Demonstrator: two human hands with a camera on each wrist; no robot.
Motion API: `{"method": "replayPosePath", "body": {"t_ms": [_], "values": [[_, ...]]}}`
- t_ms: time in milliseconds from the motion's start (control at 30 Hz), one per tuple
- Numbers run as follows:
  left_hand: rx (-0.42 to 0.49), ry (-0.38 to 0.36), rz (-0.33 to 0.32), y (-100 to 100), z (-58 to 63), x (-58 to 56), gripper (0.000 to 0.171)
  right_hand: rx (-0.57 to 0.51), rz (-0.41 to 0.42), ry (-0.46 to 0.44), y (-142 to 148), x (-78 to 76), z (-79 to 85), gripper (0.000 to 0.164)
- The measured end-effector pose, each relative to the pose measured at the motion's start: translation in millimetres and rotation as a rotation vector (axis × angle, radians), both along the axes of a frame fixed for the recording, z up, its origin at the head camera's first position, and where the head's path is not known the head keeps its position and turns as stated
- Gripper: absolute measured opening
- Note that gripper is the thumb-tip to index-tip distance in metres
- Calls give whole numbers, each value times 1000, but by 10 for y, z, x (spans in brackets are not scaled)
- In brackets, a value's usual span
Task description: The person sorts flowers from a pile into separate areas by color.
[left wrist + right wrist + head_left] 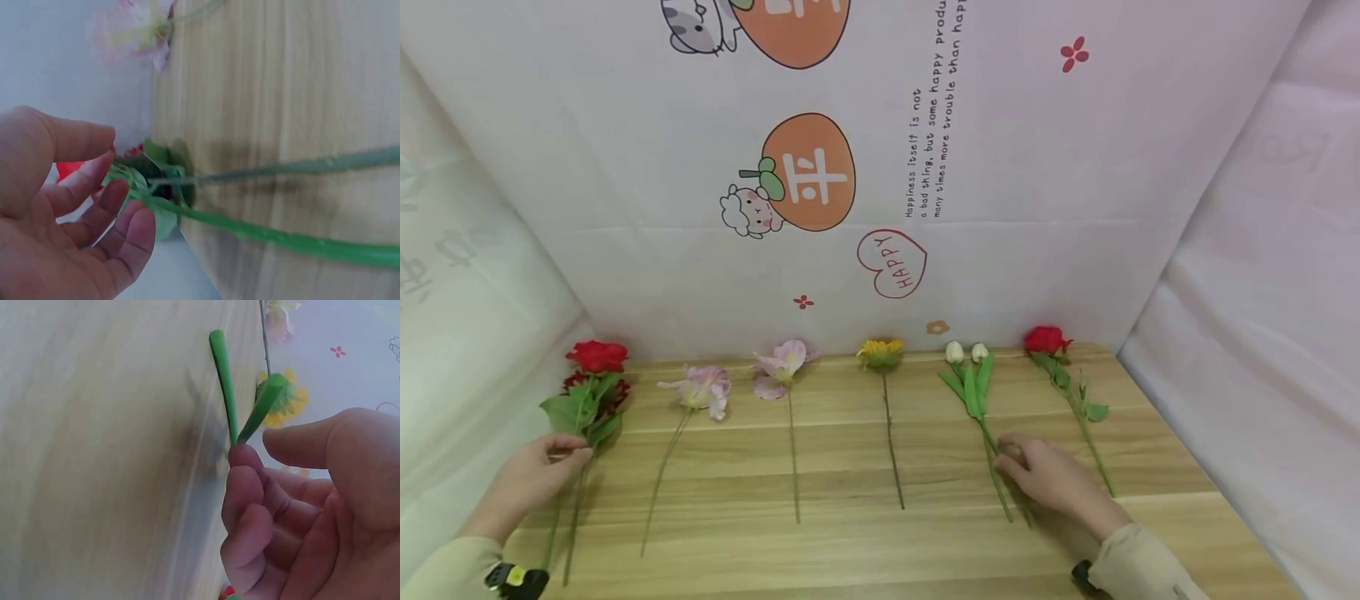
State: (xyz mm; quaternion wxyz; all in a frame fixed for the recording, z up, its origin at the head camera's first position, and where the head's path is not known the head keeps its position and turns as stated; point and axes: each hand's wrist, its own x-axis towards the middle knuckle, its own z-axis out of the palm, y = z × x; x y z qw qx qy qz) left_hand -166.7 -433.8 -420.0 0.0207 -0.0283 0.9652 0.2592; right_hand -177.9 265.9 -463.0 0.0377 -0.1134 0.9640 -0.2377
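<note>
In the head view my left hand [538, 471] is at the stems just below the leaves of the red roses [597, 357]. The left wrist view shows its fingers loosely bent, thumb apart from forefinger, with two green stems [269, 234] passing beyond the fingertips. My right hand [1056, 479] is beside the lower stems of two white tulips [954, 352]. In the right wrist view the green stem ends [222, 375] stick out past the forefinger tip, and the thumb stands off from them.
Between the hands lie two pale pink flowers [700, 390] and a yellow sunflower [881, 353] on the wooden table [842, 533]. Another red rose [1047, 339] lies to the right of the tulips. A printed white cloth [1000, 250] rises behind the flower heads; white cloth hangs at both sides.
</note>
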Motion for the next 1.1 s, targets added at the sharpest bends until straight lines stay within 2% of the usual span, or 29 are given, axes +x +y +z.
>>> {"method": "replayPosePath", "body": {"t_ms": [267,400,667,833,900,1100], "values": [[-54,67,48,-140,-57,19,59,-104,-32,12,-33,6,93,28],[-62,35,59,-159,-48,23,62,-115,-23,42,-37,15,126,22],[-49,-95,50,-212,-107,-13,55,-169,18,-9,-19,16,107,20],[-63,-116,31,-222,-161,-8,56,-181,54,5,-4,5,74,20],[-54,-129,42,-217,-168,-3,57,-187,60,6,-1,5,65,20],[-43,-147,61,-186,-141,3,59,-267,83,-68,-2,19,70,25]]}}
